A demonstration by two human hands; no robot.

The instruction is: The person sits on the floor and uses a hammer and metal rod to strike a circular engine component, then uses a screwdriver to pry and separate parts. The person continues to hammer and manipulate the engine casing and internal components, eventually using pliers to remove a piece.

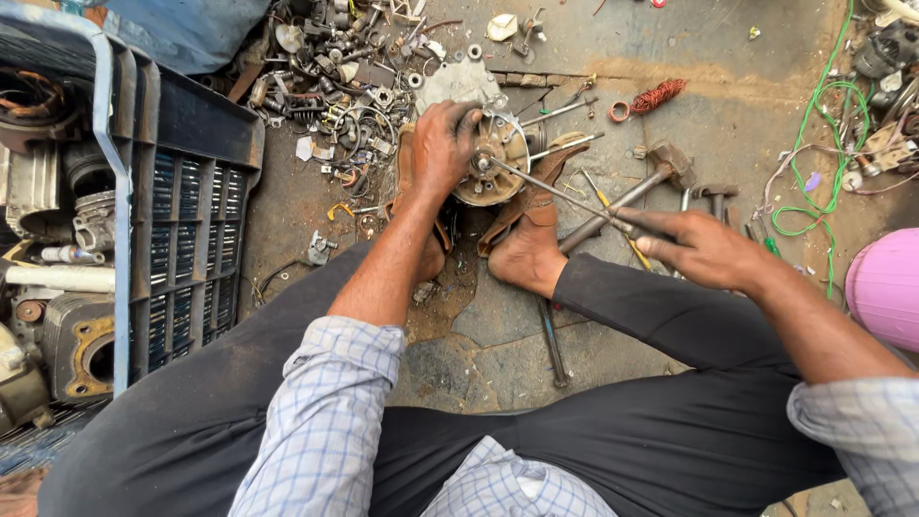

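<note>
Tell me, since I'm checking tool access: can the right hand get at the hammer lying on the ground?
Probably yes. The hammer lies just beyond the right hand with nothing between them, but that hand already grips a long screwdriver and would need to free itself first.

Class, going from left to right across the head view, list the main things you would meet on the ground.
Black plastic crate → pile of small metal parts → left hand on the round metal motor part → hammer → right hand holding a screwdriver → green wire → pink round object.

Scrap pile [354,86] behind, hammer [661,168] right, crate [191,211] left; bare floor [728,57] far right of scrap.
</note>
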